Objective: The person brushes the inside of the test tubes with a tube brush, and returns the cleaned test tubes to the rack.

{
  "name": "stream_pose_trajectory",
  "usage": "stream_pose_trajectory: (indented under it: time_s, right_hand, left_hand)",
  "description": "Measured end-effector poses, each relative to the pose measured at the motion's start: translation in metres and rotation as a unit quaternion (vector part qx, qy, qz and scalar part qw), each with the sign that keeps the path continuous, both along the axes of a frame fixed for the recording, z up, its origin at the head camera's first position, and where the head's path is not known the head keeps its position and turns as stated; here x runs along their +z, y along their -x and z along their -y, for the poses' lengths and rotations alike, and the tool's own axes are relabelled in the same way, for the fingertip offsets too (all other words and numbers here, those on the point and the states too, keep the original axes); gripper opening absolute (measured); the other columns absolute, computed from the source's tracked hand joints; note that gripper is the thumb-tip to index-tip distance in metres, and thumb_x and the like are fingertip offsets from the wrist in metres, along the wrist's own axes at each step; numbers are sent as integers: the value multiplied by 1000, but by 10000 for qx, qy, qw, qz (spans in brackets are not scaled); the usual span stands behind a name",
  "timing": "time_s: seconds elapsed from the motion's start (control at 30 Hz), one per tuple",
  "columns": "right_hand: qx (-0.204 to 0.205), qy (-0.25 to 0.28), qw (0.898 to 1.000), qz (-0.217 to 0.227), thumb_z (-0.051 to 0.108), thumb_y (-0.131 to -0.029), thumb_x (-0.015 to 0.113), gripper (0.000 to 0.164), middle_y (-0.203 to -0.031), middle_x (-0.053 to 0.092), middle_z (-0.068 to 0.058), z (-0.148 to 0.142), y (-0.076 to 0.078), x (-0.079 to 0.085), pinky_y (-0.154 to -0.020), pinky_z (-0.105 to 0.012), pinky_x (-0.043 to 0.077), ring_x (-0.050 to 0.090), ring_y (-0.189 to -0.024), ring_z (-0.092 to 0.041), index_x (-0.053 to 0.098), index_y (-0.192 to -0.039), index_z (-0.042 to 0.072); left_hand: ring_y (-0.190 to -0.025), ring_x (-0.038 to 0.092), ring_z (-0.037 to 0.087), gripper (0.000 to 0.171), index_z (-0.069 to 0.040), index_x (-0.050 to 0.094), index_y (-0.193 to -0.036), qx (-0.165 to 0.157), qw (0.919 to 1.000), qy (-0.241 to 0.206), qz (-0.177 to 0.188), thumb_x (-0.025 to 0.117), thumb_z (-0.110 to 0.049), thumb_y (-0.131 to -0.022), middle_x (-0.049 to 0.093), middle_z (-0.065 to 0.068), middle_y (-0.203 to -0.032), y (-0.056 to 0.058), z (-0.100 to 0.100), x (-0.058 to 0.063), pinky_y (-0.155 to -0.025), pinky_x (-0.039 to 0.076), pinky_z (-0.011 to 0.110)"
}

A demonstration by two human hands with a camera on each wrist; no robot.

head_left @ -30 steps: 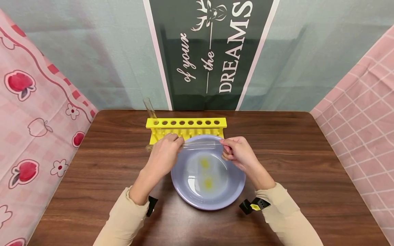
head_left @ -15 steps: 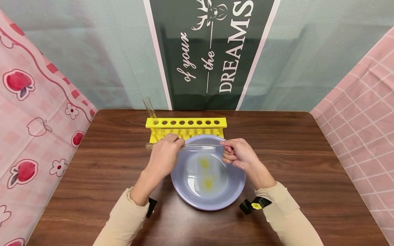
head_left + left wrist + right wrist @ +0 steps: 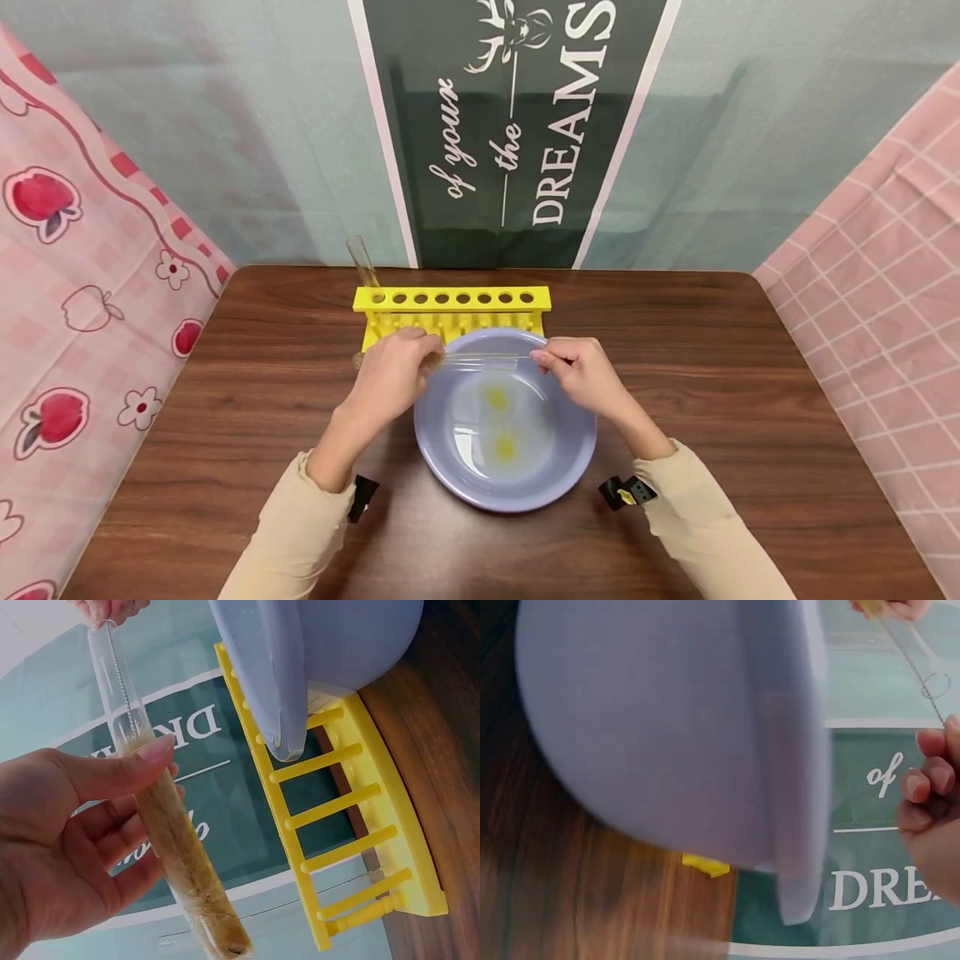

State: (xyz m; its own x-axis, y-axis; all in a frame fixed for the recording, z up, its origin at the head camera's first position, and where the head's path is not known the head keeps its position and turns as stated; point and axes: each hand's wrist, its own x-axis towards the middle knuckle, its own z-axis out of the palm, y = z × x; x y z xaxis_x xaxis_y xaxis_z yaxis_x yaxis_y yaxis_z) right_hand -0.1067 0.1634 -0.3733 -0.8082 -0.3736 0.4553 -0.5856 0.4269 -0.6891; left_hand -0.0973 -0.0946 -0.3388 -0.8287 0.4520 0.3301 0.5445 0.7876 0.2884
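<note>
My left hand (image 3: 393, 375) grips a clear glass test tube (image 3: 120, 690) around its middle, holding it nearly level across the far part of the lavender basin (image 3: 431, 454). Inside the tube sits a test tube brush; its tan bristles (image 3: 184, 847) fill the closed end, and its twisted wire runs out of the mouth. On the other side, my right hand (image 3: 588, 375) pinches that wire handle (image 3: 906, 660) just beyond the tube's mouth, with the other fingers curled in. Cloudy water with two yellow patches (image 3: 506, 448) shows in the basin.
Behind the basin stands a yellow test tube rack (image 3: 463, 298), partly covered by its rim. One test tube (image 3: 362, 260) leans in the leftmost hole. The brown wooden table (image 3: 720, 375) meets a fabric backdrop (image 3: 285, 167) at its far edge.
My right hand has turned so its back faces up more, and its fingertips have come slightly lower and left. The tube has dipped a little; my left hand keeps its grip.
</note>
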Motion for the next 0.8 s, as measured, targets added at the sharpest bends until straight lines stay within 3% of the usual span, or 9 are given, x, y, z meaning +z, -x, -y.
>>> stream_pose_trajectory:
  time_s: [0.1, 0.2, 0.33, 0.53, 0.6, 0.67, 0.8]
  right_hand:
    - [92, -171, 9928, -1179, -7, -74, 68, 22, -57, 42, 3, 1, 3, -2, -49, -20, 31, 37, -53, -9, 57, -62, 8]
    - [107, -228, 9788, -2031, 4, -82, 64, 20, -56, 37, 2, 3, 5, -3, -54, -23, 31, 37, -55, -12, 57, -64, 6]
    - [162, -120, 9685, -2480, 23, -92, 52, 34, -55, 37, 2, 2, 7, -3, -55, -25, 30, 36, -53, -13, 55, -62, 5]
    - [459, -129, 9567, -2872, 22, -92, 52, 35, -58, 38, 0, -5, 8, -4, -56, -25, 29, 37, -54, -13, 51, -62, 6]
    - [477, -109, 9605, -2740, 20, -91, 54, 32, -58, 40, -1, -7, 7, -5, -55, -25, 31, 38, -55, -13, 53, -63, 5]
    - [444, -10, 9719, -2311, 10, -88, 58, 26, -57, 40, -1, -8, 5, -6, -52, -23, 31, 38, -54, -12, 54, -62, 5]
    - [251, 292, 9977, -563, -9, -79, 62, 29, -53, 41, 1, -9, -3, -1, -44, -21, 28, 36, -49, -7, 53, -58, 8]
  left_hand:
    - [-64, 55, 18, 22, -9, 65, -74, 72, 9996, -47, 261, 64, 11, -66, 57, 0, -68, -1, 2, 1, -53, 44, 30]
    - [-66, 55, 18, 20, -9, 67, -76, 97, 9988, -100, 463, 67, 9, -67, 58, 0, -70, -1, 5, 4, -54, 44, 31]
    - [-66, 54, 17, 20, -9, 67, -78, 29, 9977, -175, 647, 68, 8, -67, 59, 0, -72, -1, 7, 5, -57, 44, 31]
    - [-69, 57, 15, 17, -8, 68, -80, -132, 9953, -268, 916, 73, 4, -69, 63, 0, -76, 0, 7, 5, -62, 47, 31]
    - [-70, 58, 15, 17, -8, 68, -81, -161, 9955, -236, 901, 73, 3, -69, 64, 0, -77, 0, 7, 4, -62, 47, 31]
    - [-70, 58, 15, 18, -8, 68, -81, -161, 9960, -203, 852, 73, 4, -69, 63, 1, -76, 0, 6, 5, -61, 47, 31]
    - [-71, 59, 17, 19, -9, 68, -81, -52, 9973, -62, 731, 71, 5, -69, 63, 1, -77, -2, 3, 6, -59, 47, 32]
